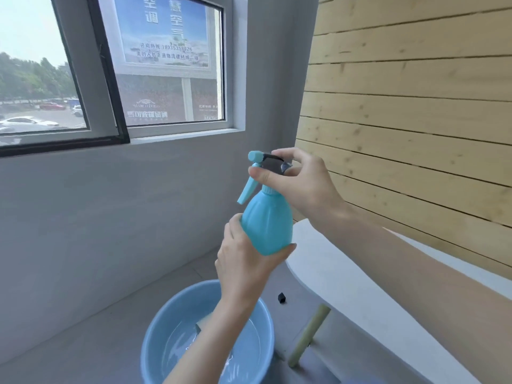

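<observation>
The turquoise spray bottle (266,225) hangs over the blue basin (155,328), left of the white counter (346,286). The left grip (243,261) cups its base and the right grip (302,178) pinches the spray head. It looks like light, stiff plastic, likely slippery when wet, so the belly and neck are the best places to hold it.

Item count:
- Bottle (267,225): one, centre.
- Hands: two, a left hand (243,261) and a right hand (302,184), both on the bottle.
- Basin (155,336): one, near.
- Table (346,286): one, right, with one leg (309,335) visible.
- Black piece (281,297): one, on the floor between basin and table.
- Window (166,79): one, far left, with two panes.
</observation>
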The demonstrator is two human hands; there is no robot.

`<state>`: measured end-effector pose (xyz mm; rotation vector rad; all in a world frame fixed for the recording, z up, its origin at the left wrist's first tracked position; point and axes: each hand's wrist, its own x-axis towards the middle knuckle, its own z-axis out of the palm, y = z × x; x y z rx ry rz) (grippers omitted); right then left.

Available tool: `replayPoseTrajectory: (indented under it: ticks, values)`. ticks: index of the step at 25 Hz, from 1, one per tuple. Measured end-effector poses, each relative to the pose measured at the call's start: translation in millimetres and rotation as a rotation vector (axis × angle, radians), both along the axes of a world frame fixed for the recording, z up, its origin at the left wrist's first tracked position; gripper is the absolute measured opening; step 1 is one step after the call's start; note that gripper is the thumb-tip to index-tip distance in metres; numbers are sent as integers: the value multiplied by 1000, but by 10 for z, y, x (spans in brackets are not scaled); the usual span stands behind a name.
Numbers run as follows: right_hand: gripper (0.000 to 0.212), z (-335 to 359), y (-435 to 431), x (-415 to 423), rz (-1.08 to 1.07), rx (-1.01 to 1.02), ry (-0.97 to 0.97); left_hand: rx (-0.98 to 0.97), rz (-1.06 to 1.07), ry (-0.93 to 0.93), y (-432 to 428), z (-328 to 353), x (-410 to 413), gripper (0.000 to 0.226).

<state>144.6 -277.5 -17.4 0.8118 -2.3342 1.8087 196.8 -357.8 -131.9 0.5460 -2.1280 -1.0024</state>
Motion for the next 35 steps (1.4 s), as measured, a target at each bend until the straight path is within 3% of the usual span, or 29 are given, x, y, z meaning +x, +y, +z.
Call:
replayPoseTrajectory:
  ticks: [7, 10, 13, 18, 24, 28, 30, 35]
  values:
    - [48, -42, 756, -59, -214, -52, -4, -111, -225, -45, 596, 21, -185, 93]
    - [46, 2, 1166, -90, -291, -54, 29, -74, -448, -53, 799, 123, -349, 88]
    - [51, 50, 1608, -126, -360, -59, 16, -47, -668, -79, 1067, 216, -509, 98]
    - [49, 207, 2263, -74, -439, -63, -8, 31, -988, -152, 1622, 397, -667, 83]
    - [52, 438, 2859, -104, -530, -71, -18, 50, -1168, -155, 2211, 639, -924, 96]
    - [32, 513, 3159, -278, -551, -62, -2, 115, -1281, -192, 2548, 748, -1190, 69]
    - [35, 481, 3296, -420, -545, -49, -6, 108, -1306, -212, 2701, 726, -1409, 61]
    - [47, 281, 3743, -955, -568, -4, -40, 82, -1313, -249, 3173, 504, -2163, 85]
